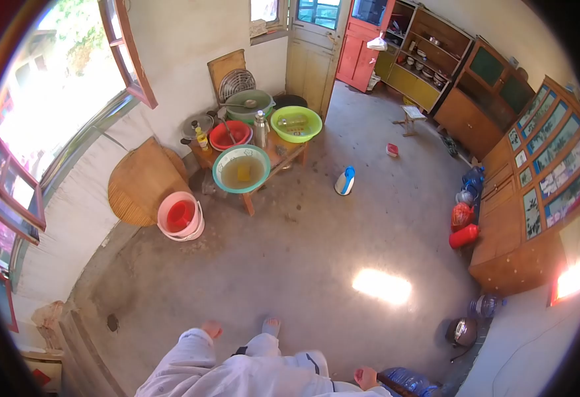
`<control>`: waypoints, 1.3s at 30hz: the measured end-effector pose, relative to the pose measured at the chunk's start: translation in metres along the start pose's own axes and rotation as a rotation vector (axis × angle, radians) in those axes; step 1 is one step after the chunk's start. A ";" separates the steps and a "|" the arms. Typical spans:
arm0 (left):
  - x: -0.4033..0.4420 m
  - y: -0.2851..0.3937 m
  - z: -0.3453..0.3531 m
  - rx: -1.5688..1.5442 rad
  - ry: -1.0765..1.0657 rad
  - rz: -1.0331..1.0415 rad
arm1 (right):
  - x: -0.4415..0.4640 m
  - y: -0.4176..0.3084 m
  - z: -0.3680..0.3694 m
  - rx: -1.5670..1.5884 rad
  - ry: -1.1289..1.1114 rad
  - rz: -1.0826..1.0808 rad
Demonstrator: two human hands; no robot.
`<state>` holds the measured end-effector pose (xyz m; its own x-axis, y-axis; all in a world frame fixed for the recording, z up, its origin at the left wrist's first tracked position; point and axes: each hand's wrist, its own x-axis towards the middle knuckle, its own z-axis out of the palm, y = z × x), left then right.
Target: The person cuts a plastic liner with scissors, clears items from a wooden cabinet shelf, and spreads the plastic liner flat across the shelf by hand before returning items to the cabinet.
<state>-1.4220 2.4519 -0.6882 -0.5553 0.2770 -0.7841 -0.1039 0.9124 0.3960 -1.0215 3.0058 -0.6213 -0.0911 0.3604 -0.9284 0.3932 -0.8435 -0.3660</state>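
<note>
My left hand [212,329] shows beyond the end of a pale sleeve, low in the view and over the bare floor. Its fingers are too small and blurred to read, and I see no object at it. My right hand [365,378] is at the bottom edge with its fingers curled in. Close beside it runs a dark brown bar [396,386]; whether the hand grips it I cannot tell. A large blue water bottle [410,382] lies just to the right of that hand. Between the hands, my feet [271,326] stand on the grey floor.
Ahead, a low wooden table carries a teal basin [222,173], a red basin [222,137] and a green basin [318,126]. A pink bucket [197,228] stands left. A blue-and-white kettle [345,182] sits mid-floor. Cabinets [501,264] line the right, with bottles and a dark pot [462,332].
</note>
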 end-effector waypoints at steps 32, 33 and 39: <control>0.558 0.597 -0.612 -1.144 0.843 -0.058 | 0.198 -0.735 1.011 -1.144 -0.603 -0.574; 0.578 0.600 -0.621 -1.126 0.856 -0.140 | 0.212 -0.740 1.031 -1.200 -0.598 -0.589; 0.611 0.605 -0.645 -1.387 0.692 -0.308 | 0.240 -0.769 1.162 -1.599 -0.439 -1.082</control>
<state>-2.3562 2.9790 -0.6191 -0.5848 -0.3986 -0.7064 -0.7073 -0.1759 0.6847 -2.4085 3.2779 -0.6381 -0.8960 0.0700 -0.4385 0.3251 0.7762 -0.5402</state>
